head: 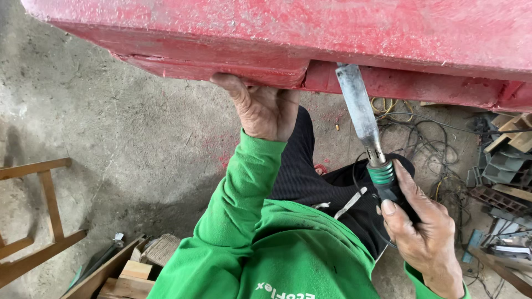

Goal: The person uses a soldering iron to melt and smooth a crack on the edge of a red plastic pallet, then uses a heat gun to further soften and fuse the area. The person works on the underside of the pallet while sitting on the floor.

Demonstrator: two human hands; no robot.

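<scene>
Overhead, both hands (265,111) raised against red panel (310,33).

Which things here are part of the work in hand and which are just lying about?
In use:
- red painted panel, gripped at its lower edge by the left hand
- flat-bladed scraper, tip at the panel, held by the right hand

Lying about:
- tangled cables on the floor
- metal scrap pile
- wooden frame
- wood offcuts
</scene>
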